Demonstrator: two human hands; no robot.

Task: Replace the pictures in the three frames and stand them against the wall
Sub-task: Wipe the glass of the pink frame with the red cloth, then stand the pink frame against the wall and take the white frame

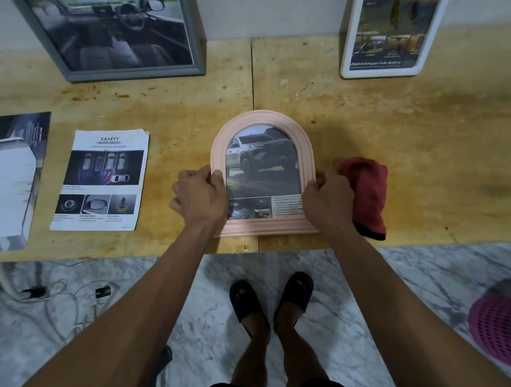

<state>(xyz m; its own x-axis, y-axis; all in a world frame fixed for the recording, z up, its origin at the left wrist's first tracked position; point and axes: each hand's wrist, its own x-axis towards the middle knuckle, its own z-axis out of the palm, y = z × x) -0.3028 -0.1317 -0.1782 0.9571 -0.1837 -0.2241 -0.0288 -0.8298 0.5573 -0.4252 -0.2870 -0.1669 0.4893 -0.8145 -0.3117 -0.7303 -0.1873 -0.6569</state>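
A pink arched frame [265, 120] with a picture of a grey pickup lies face up near the front edge of the wooden table [399, 135]. My left hand [201, 195] grips its left side, thumb on the front. My right hand [326, 200] grips its right side the same way. A grey frame [130, 71] with a car-interior picture leans against the wall at the back left. A white frame [385, 73] with a yellow-toned car picture leans against the wall at the back right.
A red cloth [366, 193] lies just right of the pink frame. A loose "SAFETY" sheet [101, 182] and a brochure [9, 177] lie on the table's left. Below are marble floor, cables [65, 296], my sandalled feet and a pink basket [496, 327].
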